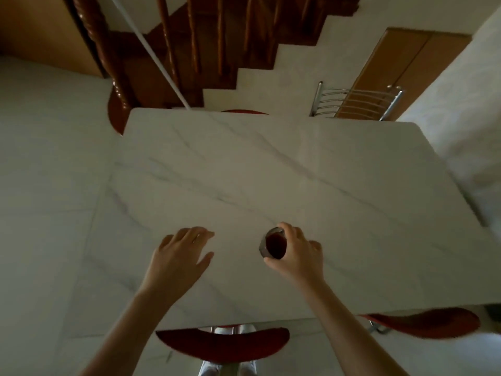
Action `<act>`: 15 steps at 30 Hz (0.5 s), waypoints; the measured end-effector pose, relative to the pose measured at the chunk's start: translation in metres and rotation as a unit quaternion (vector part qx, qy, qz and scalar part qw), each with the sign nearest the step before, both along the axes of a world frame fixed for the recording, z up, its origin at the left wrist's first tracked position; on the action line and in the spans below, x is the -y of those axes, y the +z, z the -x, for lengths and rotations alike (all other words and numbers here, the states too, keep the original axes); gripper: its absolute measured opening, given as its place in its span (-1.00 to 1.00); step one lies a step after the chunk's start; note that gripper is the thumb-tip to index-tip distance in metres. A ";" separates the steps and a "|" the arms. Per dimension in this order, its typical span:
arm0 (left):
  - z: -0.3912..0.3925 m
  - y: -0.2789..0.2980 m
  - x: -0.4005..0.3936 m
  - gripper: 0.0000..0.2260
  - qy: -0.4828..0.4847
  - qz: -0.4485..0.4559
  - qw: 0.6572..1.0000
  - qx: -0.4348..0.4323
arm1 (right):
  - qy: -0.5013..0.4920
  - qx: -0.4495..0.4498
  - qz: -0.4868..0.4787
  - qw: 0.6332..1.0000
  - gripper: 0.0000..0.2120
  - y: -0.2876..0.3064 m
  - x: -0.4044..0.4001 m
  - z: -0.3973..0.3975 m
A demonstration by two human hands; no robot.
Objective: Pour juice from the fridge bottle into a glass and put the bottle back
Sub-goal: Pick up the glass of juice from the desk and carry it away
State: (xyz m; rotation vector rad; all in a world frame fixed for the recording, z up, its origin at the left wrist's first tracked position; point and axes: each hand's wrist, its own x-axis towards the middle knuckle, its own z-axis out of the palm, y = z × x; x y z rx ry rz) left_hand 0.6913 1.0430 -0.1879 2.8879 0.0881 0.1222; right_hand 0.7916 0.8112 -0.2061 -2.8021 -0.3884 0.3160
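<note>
A small glass [274, 244] with dark red juice in it stands on the white marble table [271, 172], near the front edge. My right hand [296, 253] wraps around the glass from the right, thumb and fingers on its rim and side. My left hand [180, 253] hovers flat over the table to the left of the glass, fingers spread, holding nothing. No bottle is in view.
Red chair seats sit under the table's front edge, one in the middle [222, 346] and one at the right [423, 325]. A metal-backed chair [357, 103] stands at the far right side. A wooden staircase [206, 44] rises beyond the table. A white wall [461, 104] runs along the right.
</note>
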 end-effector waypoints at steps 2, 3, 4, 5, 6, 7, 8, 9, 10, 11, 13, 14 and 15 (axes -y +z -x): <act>-0.003 -0.003 0.003 -0.65 0.019 -0.007 1.000 -0.009 | 0.015 0.000 -0.005 1.000 -0.35 -0.013 -0.002 -0.013; -0.005 -0.005 0.003 -0.64 0.028 -0.009 0.999 -0.013 | 0.018 -0.003 -0.008 1.000 -0.36 -0.018 -0.003 -0.018; -0.008 -0.008 0.004 -0.64 0.038 -0.010 0.999 -0.019 | 0.025 -0.006 -0.010 1.000 -0.36 -0.026 -0.004 -0.025; -0.009 -0.009 0.004 -0.65 0.045 -0.010 0.999 -0.022 | 0.030 -0.006 -0.010 0.999 -0.36 -0.031 -0.005 -0.028; -0.009 -0.009 0.003 -0.67 0.047 -0.013 0.999 -0.022 | 0.032 -0.005 -0.008 0.999 -0.34 -0.034 -0.006 -0.029; -0.011 -0.011 0.004 -0.69 0.050 -0.017 0.998 -0.021 | 0.038 -0.008 -0.005 0.999 -0.32 -0.039 -0.006 -0.032; -0.013 -0.013 0.006 -0.70 0.054 -0.018 0.998 -0.019 | 0.045 -0.010 -0.002 0.999 -0.30 -0.044 -0.007 -0.035; -0.015 -0.014 0.008 -0.70 0.056 -0.017 0.998 -0.016 | 0.051 -0.011 0.001 0.999 -0.28 -0.047 -0.007 -0.037; -0.016 -0.014 0.010 -0.69 0.058 -0.018 0.998 -0.012 | 0.056 -0.012 0.003 0.998 -0.27 -0.050 -0.006 -0.039; -0.018 -0.014 0.012 -0.69 0.060 -0.016 0.998 -0.009 | 0.062 -0.010 0.005 0.998 -0.26 -0.051 -0.006 -0.040; -0.020 -0.014 0.015 -0.66 0.065 -0.010 0.998 -0.007 | 0.068 -0.002 0.009 0.998 -0.25 -0.055 -0.006 -0.040; -0.021 -0.014 0.017 -0.66 0.068 -0.007 0.998 -0.008 | 0.067 -0.001 0.008 0.998 -0.24 -0.056 -0.005 -0.039; -0.021 -0.014 0.018 -0.66 0.069 -0.008 0.998 -0.008 | 0.065 0.000 0.007 0.998 -0.23 -0.057 -0.005 -0.038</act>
